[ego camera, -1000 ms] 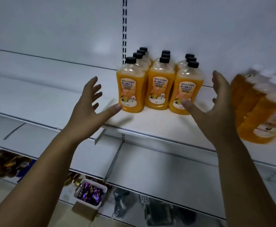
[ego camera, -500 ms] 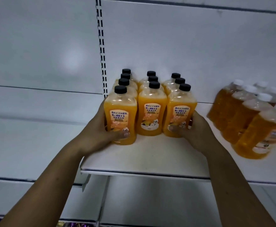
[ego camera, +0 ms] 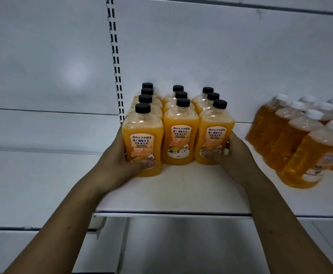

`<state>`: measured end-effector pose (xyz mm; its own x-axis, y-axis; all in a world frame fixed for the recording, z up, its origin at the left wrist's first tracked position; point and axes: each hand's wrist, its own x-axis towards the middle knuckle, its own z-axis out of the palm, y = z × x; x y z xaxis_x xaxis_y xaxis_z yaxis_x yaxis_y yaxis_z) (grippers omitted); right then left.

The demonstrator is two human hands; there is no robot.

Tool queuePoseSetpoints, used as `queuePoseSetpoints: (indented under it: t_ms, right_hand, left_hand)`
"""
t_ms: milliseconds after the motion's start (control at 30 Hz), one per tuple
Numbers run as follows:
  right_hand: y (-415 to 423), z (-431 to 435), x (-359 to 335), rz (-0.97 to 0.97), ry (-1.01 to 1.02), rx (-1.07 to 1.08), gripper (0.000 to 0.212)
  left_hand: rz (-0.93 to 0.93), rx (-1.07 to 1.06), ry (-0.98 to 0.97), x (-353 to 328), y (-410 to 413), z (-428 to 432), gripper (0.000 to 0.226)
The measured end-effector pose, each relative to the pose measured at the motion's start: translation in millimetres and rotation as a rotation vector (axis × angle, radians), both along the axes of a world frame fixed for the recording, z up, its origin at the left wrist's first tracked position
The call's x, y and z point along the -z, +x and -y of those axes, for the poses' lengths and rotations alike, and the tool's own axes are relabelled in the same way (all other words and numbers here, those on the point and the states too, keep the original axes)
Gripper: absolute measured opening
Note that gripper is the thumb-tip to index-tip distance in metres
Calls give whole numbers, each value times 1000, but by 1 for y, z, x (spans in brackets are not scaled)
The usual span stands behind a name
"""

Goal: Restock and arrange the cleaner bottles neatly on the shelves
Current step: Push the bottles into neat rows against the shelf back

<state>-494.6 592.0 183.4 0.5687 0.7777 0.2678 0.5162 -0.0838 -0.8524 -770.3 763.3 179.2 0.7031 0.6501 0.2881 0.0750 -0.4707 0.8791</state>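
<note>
Several orange cleaner bottles with black caps stand in three rows on the white shelf [ego camera: 181, 196]. My left hand [ego camera: 120, 165] grips the front left bottle [ego camera: 142, 141], thumb across its lower front and fingers hidden behind it. My right hand [ego camera: 232, 157] grips the front right bottle [ego camera: 214, 135], thumb on its lower front. The front middle bottle [ego camera: 180, 135] stands between them, untouched. The left row reaches a little nearer the shelf's front edge than the other two.
A second group of amber bottles with white caps [ego camera: 304, 143] stands to the right on the same shelf. A slotted upright [ego camera: 115, 62] runs up the back panel. A bare white shelf [ego camera: 33, 175] lies to the left, another below.
A second ago both hands were open in the air before the bottles. They closed on the outer front bottles half a second ago and have stayed there; the view has come closer.
</note>
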Motion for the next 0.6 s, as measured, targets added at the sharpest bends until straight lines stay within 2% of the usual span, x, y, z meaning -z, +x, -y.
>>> queuePoseSetpoints:
  t_ms: [267, 400, 500, 600]
  right_hand:
    - [-2, 12, -7, -108, 71, -70, 71]
    - [-2, 5, -32, -196, 164, -36, 98]
    - [-3, -5, -45, -191, 150, -64, 101]
    - [-7, -5, -40, -198, 184, -79, 90]
  left_hand:
    - [17, 21, 2, -7, -5, 2, 116]
    - [128, -27, -175, -26, -2, -2, 141]
    - [116, 28, -181, -35, 3, -9, 136]
    - [118, 79, -178, -31, 8, -1, 131]
